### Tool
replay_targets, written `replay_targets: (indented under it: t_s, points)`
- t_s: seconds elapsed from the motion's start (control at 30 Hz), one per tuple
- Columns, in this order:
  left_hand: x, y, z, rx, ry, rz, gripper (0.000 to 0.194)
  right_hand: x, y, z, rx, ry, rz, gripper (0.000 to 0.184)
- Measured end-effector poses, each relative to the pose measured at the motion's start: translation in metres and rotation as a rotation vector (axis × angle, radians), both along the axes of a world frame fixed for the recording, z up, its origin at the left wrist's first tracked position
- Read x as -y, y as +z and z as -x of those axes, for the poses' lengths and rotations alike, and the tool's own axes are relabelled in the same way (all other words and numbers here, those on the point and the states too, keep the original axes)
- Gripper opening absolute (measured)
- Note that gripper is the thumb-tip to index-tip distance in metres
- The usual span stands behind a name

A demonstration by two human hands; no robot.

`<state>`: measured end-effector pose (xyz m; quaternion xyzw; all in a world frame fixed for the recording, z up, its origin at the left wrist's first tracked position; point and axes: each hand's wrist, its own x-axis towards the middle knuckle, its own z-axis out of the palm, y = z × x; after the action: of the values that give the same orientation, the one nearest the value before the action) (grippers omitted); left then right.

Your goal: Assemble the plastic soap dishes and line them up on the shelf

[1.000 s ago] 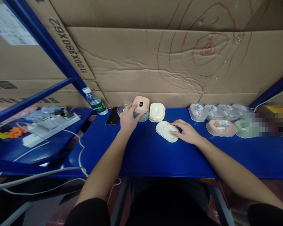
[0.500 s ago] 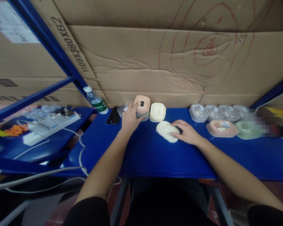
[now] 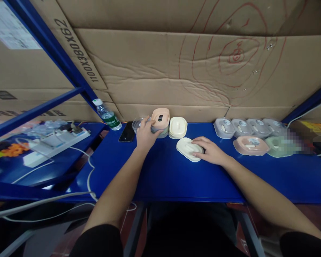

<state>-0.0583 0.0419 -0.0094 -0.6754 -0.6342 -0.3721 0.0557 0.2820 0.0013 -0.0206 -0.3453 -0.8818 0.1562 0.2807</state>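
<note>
My left hand is at the near left corner of a peach plastic piece with a dark slot, its thumb and fingers curled about the edge. That piece tops a stack of grey-green plastic pieces. My right hand grips the right side of a white, rounded plastic piece with a raised middle, which lies on the blue table. Just behind it sits a cream stack of similar square pieces. A clear plastic cover lies behind my left hand, partly hidden.
Several lidded grey boxes line the back right, with a pink box and a green box in front. At left are a phone, a water bottle and a power strip. Cardboard walls the back.
The view has shifted slightly. My left thumb has risen a little along the stack's near edge. My right hand stays on the white piece.
</note>
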Motion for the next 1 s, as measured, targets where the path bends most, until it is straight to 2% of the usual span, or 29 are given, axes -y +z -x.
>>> replay_targets:
  t_s: [0.27, 0.4, 0.63, 1.0]
  points:
    - [-0.0009, -0.0033, -0.0014, 0.015, 0.023, -0.027, 0.034, -0.0016, -0.0033, -0.0004, -0.007, 0.008, -0.009, 0.047]
    - [-0.0013, -0.0049, -0.0022, 0.043, 0.057, -0.055, 0.034, -0.0017, -0.0033, -0.0006, -0.005, 0.007, -0.017, 0.046]
    - [0.0002, -0.0024, -0.0055, 0.043, 0.082, -0.003, 0.037, -0.0024, -0.0048, -0.0009, 0.014, 0.001, -0.023, 0.046]
    - [-0.0016, -0.0023, 0.0006, 0.060, 0.006, -0.080, 0.037, -0.0033, -0.0068, -0.0021, 0.015, 0.007, -0.032, 0.046]
